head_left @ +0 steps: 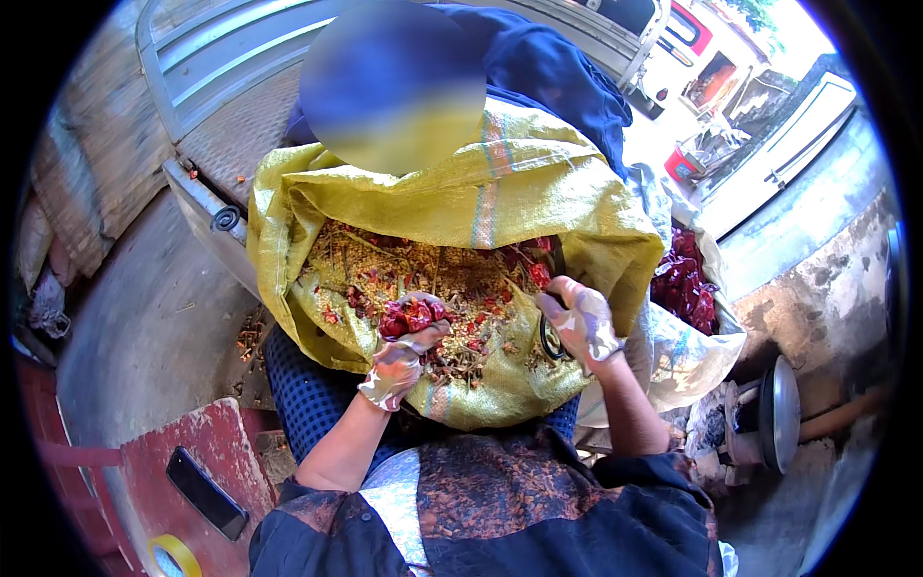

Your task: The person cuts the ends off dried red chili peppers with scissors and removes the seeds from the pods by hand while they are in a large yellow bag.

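A yellow woven sack [577,207] lies wide open over my lap. Inside are loose pale seeds [423,269], stems and broken bits of dried red chilli. My left hand [399,368], in a pale patterned glove, is closed around several dried red chillies [411,315] above the sack's near side. At the right side of the opening, my right hand [584,322], gloved alike, has its fingertips pinched at a dried red chilli [539,275]. Below its palm shows a black loop [551,338]; the rest of that object is hidden.
To the right stands a white sack [707,370] of dark red chillies [681,279]. A round metal lid [785,413] is beyond it. At lower left, a worn red board [192,433] carries a phone [207,492] and yellow tape roll [173,556]. Dark blue cloth [558,67] is behind the sack.
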The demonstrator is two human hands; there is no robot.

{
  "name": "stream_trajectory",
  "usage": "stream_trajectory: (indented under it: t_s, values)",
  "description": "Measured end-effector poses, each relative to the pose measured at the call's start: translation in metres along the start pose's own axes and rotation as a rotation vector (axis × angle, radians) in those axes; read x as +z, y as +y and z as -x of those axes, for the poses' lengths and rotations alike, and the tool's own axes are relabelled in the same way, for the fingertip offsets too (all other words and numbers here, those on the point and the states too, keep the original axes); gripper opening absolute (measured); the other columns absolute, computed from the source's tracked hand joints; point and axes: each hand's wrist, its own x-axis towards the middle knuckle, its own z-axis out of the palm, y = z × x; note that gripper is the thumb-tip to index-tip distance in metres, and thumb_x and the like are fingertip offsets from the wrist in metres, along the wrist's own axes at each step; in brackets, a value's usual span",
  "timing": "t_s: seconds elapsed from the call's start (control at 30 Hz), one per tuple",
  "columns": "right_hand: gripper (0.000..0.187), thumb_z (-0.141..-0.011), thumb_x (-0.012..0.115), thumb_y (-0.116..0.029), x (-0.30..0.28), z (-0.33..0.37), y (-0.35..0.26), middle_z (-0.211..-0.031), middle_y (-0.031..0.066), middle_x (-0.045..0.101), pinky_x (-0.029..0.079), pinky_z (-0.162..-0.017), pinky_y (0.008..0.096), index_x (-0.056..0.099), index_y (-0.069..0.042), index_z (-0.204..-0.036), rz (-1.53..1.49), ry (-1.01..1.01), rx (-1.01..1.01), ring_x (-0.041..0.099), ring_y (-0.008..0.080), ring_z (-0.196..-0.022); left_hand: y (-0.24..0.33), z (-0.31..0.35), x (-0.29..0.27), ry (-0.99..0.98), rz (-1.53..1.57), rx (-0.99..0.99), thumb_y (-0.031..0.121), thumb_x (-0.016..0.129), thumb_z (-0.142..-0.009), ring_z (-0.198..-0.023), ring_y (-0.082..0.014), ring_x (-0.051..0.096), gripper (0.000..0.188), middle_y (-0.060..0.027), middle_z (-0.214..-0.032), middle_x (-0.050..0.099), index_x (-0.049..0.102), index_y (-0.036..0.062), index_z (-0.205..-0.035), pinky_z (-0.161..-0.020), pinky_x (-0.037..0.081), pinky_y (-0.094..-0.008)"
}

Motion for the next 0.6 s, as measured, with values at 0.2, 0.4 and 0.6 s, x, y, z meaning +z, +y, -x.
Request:
stream_trajectory:
  t_s: [0.2,0.4,0.6]
  values:
    - [0.046,-0.071,0.070,-0.028,-0.006,0.015,0.025,-0.092,0.0213,0.063,0.048,-0.078,0.0431,0.052,-0.001,-0.104,0.268,-0.002,0.225,0.061,0.0385,-0.090,-0.001,-0.001,0.006,0.020,0.065,-0.060,0.006,0.069,-0.072,-0.078,-0.0129,0.055,0.038,-0.0020,-0.086,0.056,0.053,0.0042,-0.106,-0.074,0.046,-0.0272]
    - [0.050,-0.072,0.067,-0.028,0.002,0.016,0.048,-0.092,0.0250,0.063,0.048,-0.077,0.0414,0.049,0.004,-0.105,0.223,-0.059,0.403,0.061,0.0388,-0.088,0.006,0.000,0.008,0.033,0.037,-0.058,0.003,0.066,-0.074,-0.081,-0.0140,0.057,0.036,-0.0027,-0.086,0.058,0.053,0.0049,-0.108,-0.078,0.049,-0.0294]
    - [0.035,-0.071,0.066,-0.020,-0.019,0.041,0.074,-0.074,0.0020,0.055,0.041,-0.053,0.0208,0.054,-0.003,-0.099,-0.941,-0.214,0.369,0.049,0.0086,-0.058,0.000,-0.001,-0.009,0.057,0.013,-0.053,0.004,0.065,-0.076,-0.089,-0.0176,0.060,0.039,-0.0050,-0.093,0.060,0.053,0.0049,-0.113,-0.086,0.051,-0.0362]
